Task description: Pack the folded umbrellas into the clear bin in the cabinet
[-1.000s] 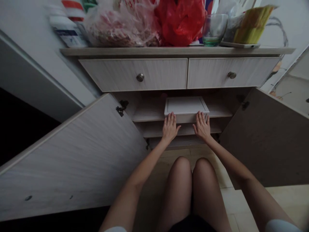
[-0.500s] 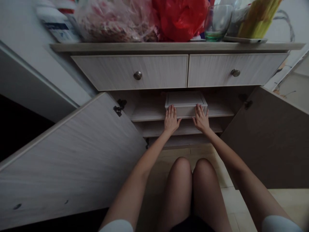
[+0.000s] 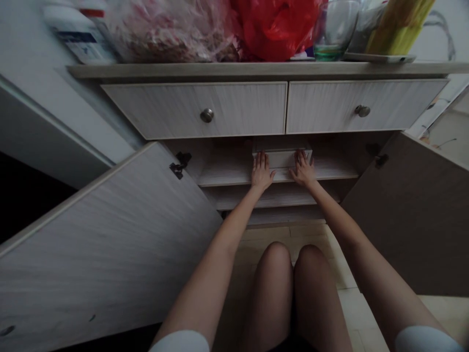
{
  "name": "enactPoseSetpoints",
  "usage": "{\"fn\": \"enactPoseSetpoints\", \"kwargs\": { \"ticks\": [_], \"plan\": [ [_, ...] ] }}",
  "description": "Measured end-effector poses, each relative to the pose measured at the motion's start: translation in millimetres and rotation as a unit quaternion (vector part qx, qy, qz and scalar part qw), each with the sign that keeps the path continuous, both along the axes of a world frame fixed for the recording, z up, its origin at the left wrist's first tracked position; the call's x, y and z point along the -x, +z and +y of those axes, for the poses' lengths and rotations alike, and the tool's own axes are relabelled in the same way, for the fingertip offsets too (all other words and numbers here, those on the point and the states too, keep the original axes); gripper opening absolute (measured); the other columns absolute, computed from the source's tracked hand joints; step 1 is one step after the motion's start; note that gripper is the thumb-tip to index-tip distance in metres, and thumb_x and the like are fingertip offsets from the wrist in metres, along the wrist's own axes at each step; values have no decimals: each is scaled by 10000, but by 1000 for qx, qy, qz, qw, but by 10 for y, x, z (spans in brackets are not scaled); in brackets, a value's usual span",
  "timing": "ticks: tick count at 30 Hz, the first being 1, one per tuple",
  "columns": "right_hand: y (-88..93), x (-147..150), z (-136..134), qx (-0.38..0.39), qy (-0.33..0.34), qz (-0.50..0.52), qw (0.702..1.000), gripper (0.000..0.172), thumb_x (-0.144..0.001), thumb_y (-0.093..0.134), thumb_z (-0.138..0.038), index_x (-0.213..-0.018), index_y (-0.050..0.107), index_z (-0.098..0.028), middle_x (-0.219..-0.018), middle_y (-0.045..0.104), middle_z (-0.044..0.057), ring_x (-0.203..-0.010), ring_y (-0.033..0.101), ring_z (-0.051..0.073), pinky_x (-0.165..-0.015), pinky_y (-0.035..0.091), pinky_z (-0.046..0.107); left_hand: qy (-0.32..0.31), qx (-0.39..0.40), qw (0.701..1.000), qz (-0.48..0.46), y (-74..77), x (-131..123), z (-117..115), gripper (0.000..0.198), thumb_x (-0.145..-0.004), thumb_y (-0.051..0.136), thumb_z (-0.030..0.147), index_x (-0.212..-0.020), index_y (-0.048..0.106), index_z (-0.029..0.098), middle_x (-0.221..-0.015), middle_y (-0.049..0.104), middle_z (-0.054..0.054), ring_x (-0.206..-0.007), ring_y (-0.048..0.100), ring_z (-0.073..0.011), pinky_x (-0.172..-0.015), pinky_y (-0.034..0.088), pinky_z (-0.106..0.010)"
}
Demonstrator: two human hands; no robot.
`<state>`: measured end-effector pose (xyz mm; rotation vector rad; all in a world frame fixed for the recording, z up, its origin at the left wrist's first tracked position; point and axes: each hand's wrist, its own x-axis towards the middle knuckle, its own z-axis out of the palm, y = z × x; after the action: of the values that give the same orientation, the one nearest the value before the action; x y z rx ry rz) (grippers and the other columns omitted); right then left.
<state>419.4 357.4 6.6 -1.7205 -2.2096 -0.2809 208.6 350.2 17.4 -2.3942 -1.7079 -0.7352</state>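
Note:
A white box (image 3: 281,158) lies flat on the upper shelf (image 3: 227,173) of an open cabinet, its rear part in shadow. Against the left of its front face rests my left hand (image 3: 261,171), fingers stretched out and pointing into the cabinet. My right hand (image 3: 303,168) touches the right of the same face, also with its fingers extended. Neither hand is wrapped around the box. Both thumbs point inward, toward each other.
Two cabinet doors stand open, the left door (image 3: 120,244) and the right door (image 3: 414,215). Above are two closed drawers (image 3: 198,105). On top sit a white bottle (image 3: 78,36), a red plastic bag (image 3: 276,29), a clear bag and a drinking glass (image 3: 335,32).
The box has slid deeper into the cabinet, away from the shelf's front edge. Both hands have moved forward with it, still flat against its front.

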Motion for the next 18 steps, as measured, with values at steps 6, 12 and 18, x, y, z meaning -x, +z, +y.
{"fn": "enactPoseSetpoints", "kwargs": {
  "ticks": [6,12,18],
  "plan": [
    [65,21,149,26,-8,2,1000,802,-980,254,-516,-1602,180,-14,-1678,61,202,-1549,13,384,-1173,150,713,3,5,1000,5,18,3,161,793,-962,445,419,-1579,187,-9,-1675,102,-231,-1573,14,-313,-1271,30,-509],
    [68,5,295,36,-7,5,999,832,-973,264,-558,-1606,176,-25,-1676,65,204,-1547,13,392,-1175,114,718,4,16,1000,-1,4,10,309,812,-942,475,394,-1592,159,22,-1682,86,-214,-1573,-7,-306,-1270,22,-510],
    [66,-1,410,42,-8,8,999,837,-976,241,-570,-1604,174,-21,-1677,68,196,-1553,7,369,-1172,104,725,1,14,1000,4,23,22,396,794,-945,475,397,-1587,192,25,-1685,97,-205,-1574,-3,-300,-1272,2,-482]
  ]
}}
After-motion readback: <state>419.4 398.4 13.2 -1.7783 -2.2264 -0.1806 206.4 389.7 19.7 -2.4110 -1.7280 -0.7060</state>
